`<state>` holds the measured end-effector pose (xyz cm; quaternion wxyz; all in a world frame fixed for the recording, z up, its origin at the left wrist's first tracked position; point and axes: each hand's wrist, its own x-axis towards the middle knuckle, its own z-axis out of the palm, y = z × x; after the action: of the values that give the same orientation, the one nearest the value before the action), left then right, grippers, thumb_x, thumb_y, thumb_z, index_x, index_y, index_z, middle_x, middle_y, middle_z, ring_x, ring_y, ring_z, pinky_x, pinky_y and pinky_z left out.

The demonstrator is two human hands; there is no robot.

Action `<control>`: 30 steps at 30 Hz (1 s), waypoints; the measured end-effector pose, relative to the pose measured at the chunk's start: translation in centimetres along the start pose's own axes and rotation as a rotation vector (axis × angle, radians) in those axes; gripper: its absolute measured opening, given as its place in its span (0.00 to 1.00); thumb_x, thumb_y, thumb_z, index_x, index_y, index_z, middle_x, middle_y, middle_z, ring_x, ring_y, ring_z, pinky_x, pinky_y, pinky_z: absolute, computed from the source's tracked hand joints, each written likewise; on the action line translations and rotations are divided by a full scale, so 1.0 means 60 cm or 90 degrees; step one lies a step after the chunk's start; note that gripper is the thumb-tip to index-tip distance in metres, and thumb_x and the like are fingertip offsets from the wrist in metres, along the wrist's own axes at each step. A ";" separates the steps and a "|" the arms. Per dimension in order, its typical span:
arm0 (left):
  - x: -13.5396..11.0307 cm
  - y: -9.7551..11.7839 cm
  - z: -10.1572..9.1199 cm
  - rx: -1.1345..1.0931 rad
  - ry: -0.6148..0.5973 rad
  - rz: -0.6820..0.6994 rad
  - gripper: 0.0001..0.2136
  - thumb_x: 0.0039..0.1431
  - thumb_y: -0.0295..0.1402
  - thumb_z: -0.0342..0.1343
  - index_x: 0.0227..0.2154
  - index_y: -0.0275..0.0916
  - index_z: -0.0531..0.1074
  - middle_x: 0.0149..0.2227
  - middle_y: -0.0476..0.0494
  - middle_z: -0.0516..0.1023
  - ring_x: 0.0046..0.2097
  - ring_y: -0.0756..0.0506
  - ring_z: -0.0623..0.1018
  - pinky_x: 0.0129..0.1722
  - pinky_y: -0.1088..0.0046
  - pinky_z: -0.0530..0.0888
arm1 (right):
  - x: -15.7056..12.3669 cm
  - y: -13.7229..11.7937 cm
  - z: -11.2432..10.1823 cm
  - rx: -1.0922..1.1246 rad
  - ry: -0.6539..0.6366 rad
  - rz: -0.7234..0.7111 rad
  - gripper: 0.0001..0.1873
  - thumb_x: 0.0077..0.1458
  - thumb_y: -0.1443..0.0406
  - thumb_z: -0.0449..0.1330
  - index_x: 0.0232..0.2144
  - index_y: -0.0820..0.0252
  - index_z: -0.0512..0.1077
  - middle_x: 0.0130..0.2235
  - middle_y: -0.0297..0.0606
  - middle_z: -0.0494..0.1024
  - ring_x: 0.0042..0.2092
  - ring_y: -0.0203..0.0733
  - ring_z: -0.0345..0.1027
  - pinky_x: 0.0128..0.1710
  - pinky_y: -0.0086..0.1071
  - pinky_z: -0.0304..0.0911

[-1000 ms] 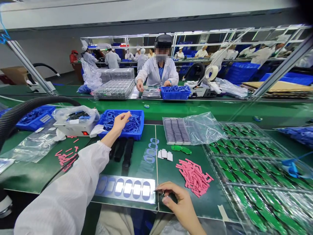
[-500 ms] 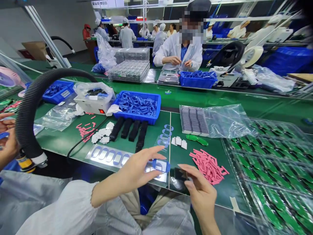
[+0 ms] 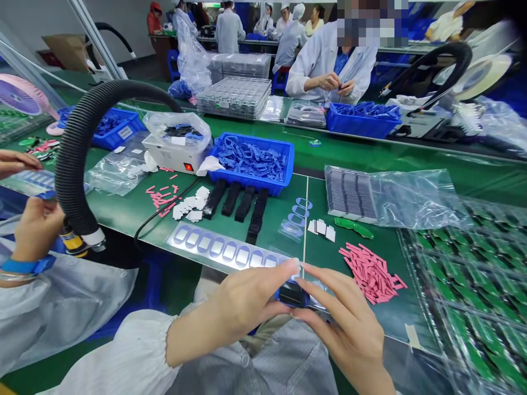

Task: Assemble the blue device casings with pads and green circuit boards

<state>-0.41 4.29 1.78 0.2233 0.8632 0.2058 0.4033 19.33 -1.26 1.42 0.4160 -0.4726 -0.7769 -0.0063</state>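
My left hand (image 3: 247, 299) and my right hand (image 3: 349, 323) meet at the near edge of the green bench, fingertips touching. Between them they pinch a small blue plastic frame (image 3: 291, 295) with a dark centre. Just beyond lies a clear strip of oval stickers (image 3: 222, 249). A blue bin of blue frames (image 3: 253, 162) stands farther back, with black foam bars (image 3: 239, 203) in front of it. Pink strips (image 3: 373, 271) lie in a heap to the right of my hands.
A black corrugated hose (image 3: 82, 142) arches at the left, where a neighbour's hands (image 3: 35, 227) work. Clear trays of green parts (image 3: 465, 274) fill the right. A plastic bag with a grey tray (image 3: 391, 197), a white box (image 3: 177, 153) and a worker opposite (image 3: 333, 71) lie beyond.
My left hand came back from the blue bin carrying a blue frame. My right hand left the sticker strip and joined it on the frame. The camera tilted down and left.
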 end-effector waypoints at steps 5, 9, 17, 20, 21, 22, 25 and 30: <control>-0.001 0.002 -0.009 0.032 0.011 -0.015 0.43 0.56 0.33 0.60 0.66 0.43 0.37 0.47 0.31 0.81 0.45 0.40 0.82 0.45 0.66 0.79 | -0.002 -0.007 0.000 0.017 -0.048 0.011 0.22 0.59 0.61 0.59 0.54 0.64 0.66 0.50 0.52 0.74 0.51 0.48 0.67 0.48 0.40 0.65; -0.012 -0.002 -0.013 0.012 -0.005 -0.027 0.44 0.55 0.29 0.61 0.66 0.44 0.37 0.46 0.34 0.81 0.46 0.41 0.81 0.47 0.66 0.78 | 0.000 -0.006 0.000 0.004 -0.101 -0.001 0.18 0.58 0.67 0.59 0.52 0.62 0.68 0.50 0.48 0.75 0.51 0.46 0.67 0.49 0.38 0.64; -0.042 0.015 0.004 -0.440 0.152 -0.366 0.37 0.42 0.28 0.70 0.56 0.58 0.64 0.51 0.49 0.78 0.47 0.46 0.80 0.50 0.75 0.75 | 0.006 -0.028 0.020 0.134 -0.085 0.105 0.12 0.60 0.62 0.58 0.46 0.57 0.70 0.45 0.42 0.77 0.48 0.42 0.70 0.46 0.33 0.68; -0.053 0.023 0.021 -0.603 0.233 -0.465 0.19 0.47 0.33 0.67 0.45 0.50 0.77 0.48 0.46 0.80 0.50 0.44 0.78 0.50 0.75 0.75 | 0.007 -0.041 0.035 0.158 -0.070 0.132 0.12 0.59 0.60 0.58 0.45 0.54 0.71 0.44 0.40 0.78 0.46 0.41 0.72 0.45 0.30 0.69; -0.058 0.025 0.027 -0.632 0.265 -0.469 0.16 0.48 0.35 0.67 0.42 0.49 0.78 0.47 0.45 0.80 0.50 0.43 0.78 0.50 0.74 0.75 | 0.007 -0.045 0.040 0.164 -0.068 0.138 0.12 0.59 0.60 0.59 0.45 0.54 0.71 0.44 0.39 0.78 0.46 0.40 0.72 0.45 0.30 0.69; -0.062 0.026 0.032 -0.651 0.296 -0.473 0.15 0.48 0.37 0.66 0.41 0.48 0.79 0.47 0.44 0.80 0.51 0.42 0.78 0.50 0.73 0.75 | 0.007 -0.048 0.046 0.168 -0.069 0.143 0.12 0.59 0.60 0.59 0.45 0.54 0.71 0.44 0.39 0.78 0.46 0.40 0.72 0.45 0.29 0.69; -0.072 0.029 0.042 -0.676 0.366 -0.516 0.15 0.48 0.41 0.66 0.40 0.47 0.79 0.46 0.43 0.81 0.52 0.41 0.76 0.52 0.70 0.72 | 0.010 -0.053 0.059 0.186 -0.084 0.141 0.14 0.59 0.59 0.58 0.47 0.53 0.70 0.45 0.38 0.77 0.47 0.39 0.72 0.47 0.28 0.69; -0.079 0.034 0.038 -0.825 0.466 -0.629 0.16 0.45 0.44 0.67 0.37 0.45 0.79 0.40 0.45 0.83 0.44 0.43 0.81 0.44 0.71 0.76 | 0.013 -0.035 0.058 0.141 -0.088 0.134 0.12 0.60 0.59 0.56 0.45 0.53 0.71 0.46 0.38 0.77 0.47 0.39 0.73 0.46 0.27 0.69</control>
<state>-1.06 -0.37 -1.26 0.7358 0.1978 0.3444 0.5484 15.41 -0.43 0.47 0.4095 -0.5020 -0.7457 0.1558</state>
